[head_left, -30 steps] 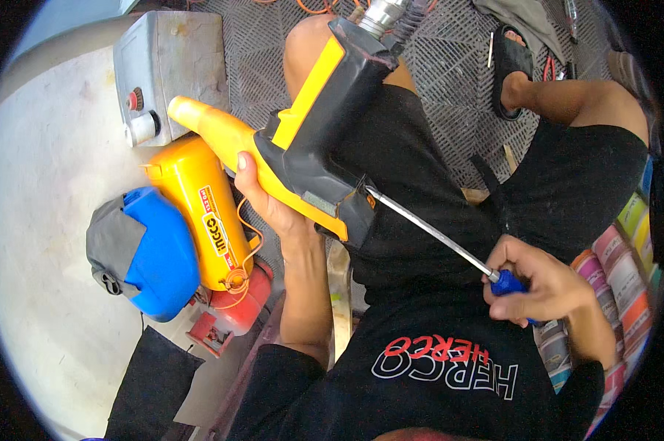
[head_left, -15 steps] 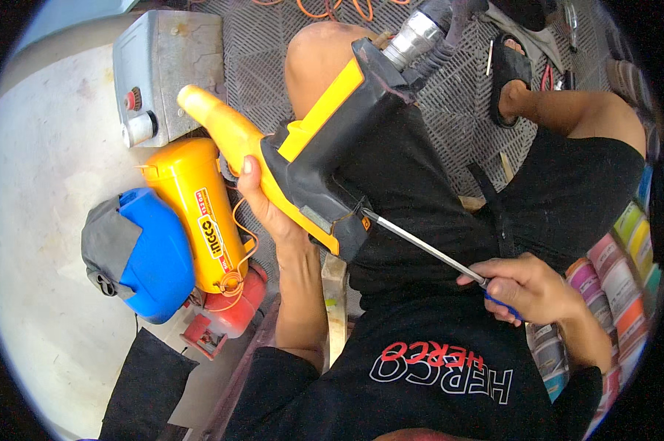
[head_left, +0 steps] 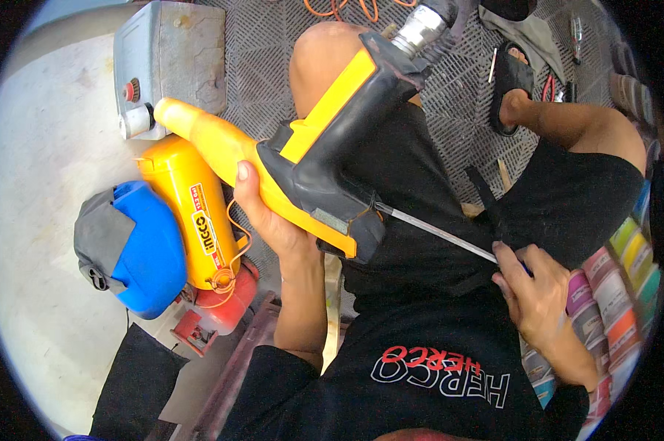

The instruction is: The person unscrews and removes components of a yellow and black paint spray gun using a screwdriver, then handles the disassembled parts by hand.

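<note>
Between the two grips, out over the person's lap, comes the centrepiece: a yellow-and-black housing (head_left: 347, 125), lying aslant, its tapered yellow end pointing up and away to the left of the left grip (head_left: 273, 224)! That left grip has it from below, thumb laid up against the yellow side, palm snug to the shell, the other fingers tucked out of sight behind it.

Over to the right grip (head_left: 534, 294), folded around a screwdriver (head_left: 442, 237), fingers hiding nearly all of it but a sliver of blue handle (head_left: 527, 268). What a long, bright shaft, running up and leftward from the right grip to the black lower corner of the housing, tip right at the edge; whether it sits in a screw is too small to tell!

Up and to the right of the left grip, a silver collar (head_left: 420, 31) shows at the housing's upper end. Left of the left grip, a crowded line-up: a yellow tank (head_left: 192, 176), an orange hose (head_left: 224, 278) looped at its lower end, a red cylinder (head_left: 225, 309) just below, a blue shell (head_left: 155, 250) with a grey flap beside the tank, and, higher up, a grey container (head_left: 188, 62). Right of the right grip, coloured rolls (head_left: 619, 316) packed in rows; well above it, a black sandal (head_left: 525, 73) on the patterned mat (head_left: 450, 110)
</note>
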A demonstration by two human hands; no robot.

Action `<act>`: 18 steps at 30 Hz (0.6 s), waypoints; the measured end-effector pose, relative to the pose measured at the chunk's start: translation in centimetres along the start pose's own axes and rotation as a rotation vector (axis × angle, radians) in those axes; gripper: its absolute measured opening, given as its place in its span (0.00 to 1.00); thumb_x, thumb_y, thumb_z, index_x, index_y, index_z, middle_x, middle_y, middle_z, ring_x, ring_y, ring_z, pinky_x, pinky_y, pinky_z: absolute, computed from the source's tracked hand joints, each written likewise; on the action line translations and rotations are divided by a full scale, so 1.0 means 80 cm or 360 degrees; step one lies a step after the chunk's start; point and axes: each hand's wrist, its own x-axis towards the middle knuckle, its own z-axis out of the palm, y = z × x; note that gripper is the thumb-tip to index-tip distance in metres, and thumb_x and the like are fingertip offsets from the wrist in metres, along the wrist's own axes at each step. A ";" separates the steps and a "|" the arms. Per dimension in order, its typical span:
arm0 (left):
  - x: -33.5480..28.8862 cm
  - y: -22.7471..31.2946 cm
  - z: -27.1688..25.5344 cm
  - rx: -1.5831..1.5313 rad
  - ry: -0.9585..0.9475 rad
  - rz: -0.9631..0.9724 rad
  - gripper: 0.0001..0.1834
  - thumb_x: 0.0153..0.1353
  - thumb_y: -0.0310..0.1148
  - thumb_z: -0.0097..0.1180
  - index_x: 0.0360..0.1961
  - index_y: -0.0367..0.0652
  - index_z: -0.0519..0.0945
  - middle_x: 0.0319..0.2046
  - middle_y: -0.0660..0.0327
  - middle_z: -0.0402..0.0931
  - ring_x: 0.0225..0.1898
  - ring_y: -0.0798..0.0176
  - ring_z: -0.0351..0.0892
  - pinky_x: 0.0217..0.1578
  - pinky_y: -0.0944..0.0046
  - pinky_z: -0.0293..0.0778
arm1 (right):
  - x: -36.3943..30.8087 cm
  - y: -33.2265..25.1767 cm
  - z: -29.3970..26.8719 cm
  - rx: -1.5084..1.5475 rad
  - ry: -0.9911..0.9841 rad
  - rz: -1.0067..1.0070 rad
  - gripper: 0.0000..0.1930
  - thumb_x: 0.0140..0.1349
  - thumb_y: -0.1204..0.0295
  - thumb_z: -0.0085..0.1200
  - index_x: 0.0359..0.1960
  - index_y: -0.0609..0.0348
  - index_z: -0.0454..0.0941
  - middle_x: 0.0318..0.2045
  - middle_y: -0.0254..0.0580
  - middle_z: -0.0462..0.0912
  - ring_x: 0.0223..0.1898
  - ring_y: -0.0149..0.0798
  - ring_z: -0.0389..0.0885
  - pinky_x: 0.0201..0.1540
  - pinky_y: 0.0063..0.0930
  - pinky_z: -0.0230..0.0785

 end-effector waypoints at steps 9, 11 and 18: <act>0.014 -0.010 -0.018 -0.0069 -0.0024 -0.0112 0.27 0.65 0.54 0.52 0.50 0.39 0.77 0.44 0.53 0.83 0.43 0.58 0.84 0.48 0.60 0.80 | 0.011 0.047 0.009 0.2728 -0.1452 0.1023 0.16 0.77 0.64 0.42 0.53 0.62 0.75 0.20 0.30 0.72 0.18 0.23 0.71 0.20 0.19 0.65; 0.012 -0.010 -0.018 0.0028 -0.0004 -0.0080 0.27 0.65 0.54 0.52 0.50 0.39 0.77 0.44 0.53 0.83 0.43 0.58 0.84 0.48 0.60 0.80 | 0.012 0.038 -0.002 0.2742 -0.1316 0.1119 0.12 0.73 0.67 0.50 0.50 0.63 0.74 0.20 0.34 0.73 0.18 0.26 0.72 0.21 0.24 0.66; 0.004 -0.002 -0.007 -0.0015 0.0039 -0.0068 0.27 0.67 0.53 0.51 0.52 0.40 0.74 0.44 0.53 0.81 0.43 0.59 0.84 0.48 0.60 0.80 | 0.007 0.008 -0.008 0.0040 -0.0048 0.0004 0.23 0.50 0.68 0.69 0.48 0.59 0.80 0.26 0.43 0.75 0.25 0.48 0.77 0.25 0.41 0.68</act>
